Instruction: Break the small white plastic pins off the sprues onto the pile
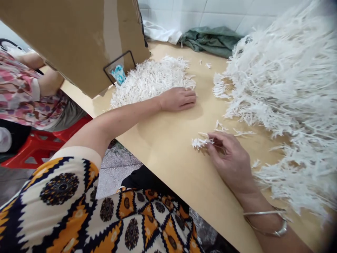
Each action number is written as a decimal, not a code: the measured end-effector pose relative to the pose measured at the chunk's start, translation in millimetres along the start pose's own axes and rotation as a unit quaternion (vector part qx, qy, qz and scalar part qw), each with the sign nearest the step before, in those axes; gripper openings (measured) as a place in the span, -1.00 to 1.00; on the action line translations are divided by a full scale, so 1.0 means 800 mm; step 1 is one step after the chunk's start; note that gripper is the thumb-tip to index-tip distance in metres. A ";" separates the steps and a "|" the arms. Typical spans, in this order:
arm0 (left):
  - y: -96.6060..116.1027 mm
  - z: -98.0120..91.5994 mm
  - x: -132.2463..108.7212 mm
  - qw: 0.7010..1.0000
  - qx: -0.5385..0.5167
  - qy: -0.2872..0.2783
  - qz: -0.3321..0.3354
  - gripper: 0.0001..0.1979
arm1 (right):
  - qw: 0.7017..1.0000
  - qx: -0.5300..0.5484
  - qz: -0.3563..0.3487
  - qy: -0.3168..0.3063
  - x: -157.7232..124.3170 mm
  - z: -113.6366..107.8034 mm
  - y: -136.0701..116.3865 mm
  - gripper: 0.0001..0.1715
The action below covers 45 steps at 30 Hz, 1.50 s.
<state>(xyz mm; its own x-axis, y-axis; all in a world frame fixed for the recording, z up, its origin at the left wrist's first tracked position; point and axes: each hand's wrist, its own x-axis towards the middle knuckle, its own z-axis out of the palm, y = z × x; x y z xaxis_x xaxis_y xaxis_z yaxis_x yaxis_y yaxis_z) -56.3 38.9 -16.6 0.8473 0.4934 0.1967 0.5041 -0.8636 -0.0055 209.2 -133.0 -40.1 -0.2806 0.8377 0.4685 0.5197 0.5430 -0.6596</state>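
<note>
My left hand (pixel 178 98) lies palm down on the wooden table (pixel 168 147), fingers together, at the near edge of a flat heap of small white plastic pieces (pixel 150 80). My right hand (pixel 229 159) rests on the table nearer to me, its fingers pinched on a small bunch of white plastic pieces (pixel 200 142). A silver bangle circles that wrist. Several loose white pieces lie just beyond the right fingers.
A large pile of white branched plastic strips (pixel 286 95) fills the right side. A tilted cardboard box (pixel 79 38) stands at the back left, a green cloth (pixel 210 40) against the tiled wall. Another person in a floral top (pixel 23 95) sits on a red stool at left.
</note>
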 end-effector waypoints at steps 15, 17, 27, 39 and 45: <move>0.091 -0.059 0.055 0.850 -0.452 0.175 -0.205 -0.76 | 0.953 0.176 0.208 0.135 0.006 -0.010 -0.005 -0.64; 0.126 -0.039 0.043 0.836 -0.505 0.114 -0.184 -0.62 | 0.943 0.199 0.222 0.149 0.009 -0.012 -0.002 -0.63; 0.146 0.002 0.028 0.763 -0.630 0.068 -0.127 -0.56 | 0.942 0.204 0.228 0.141 0.009 -0.018 -0.003 -0.63; 0.145 -0.005 0.027 0.714 -0.686 0.081 -0.114 -0.62 | 0.948 0.178 0.226 0.133 0.013 -0.024 -0.007 -0.81; 0.148 -0.002 0.029 0.681 -0.715 0.079 -0.139 -0.57 | 0.950 0.158 0.237 0.126 0.012 -0.024 -0.008 -0.81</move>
<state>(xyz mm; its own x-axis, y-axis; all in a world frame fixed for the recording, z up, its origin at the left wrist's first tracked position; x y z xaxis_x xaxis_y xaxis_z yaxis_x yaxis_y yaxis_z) 22.8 -51.8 -11.2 0.6673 0.7382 0.0987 -0.1315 -0.0136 0.9912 218.7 -129.2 -20.1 0.1472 0.9736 0.1743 0.2596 0.1320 -0.9567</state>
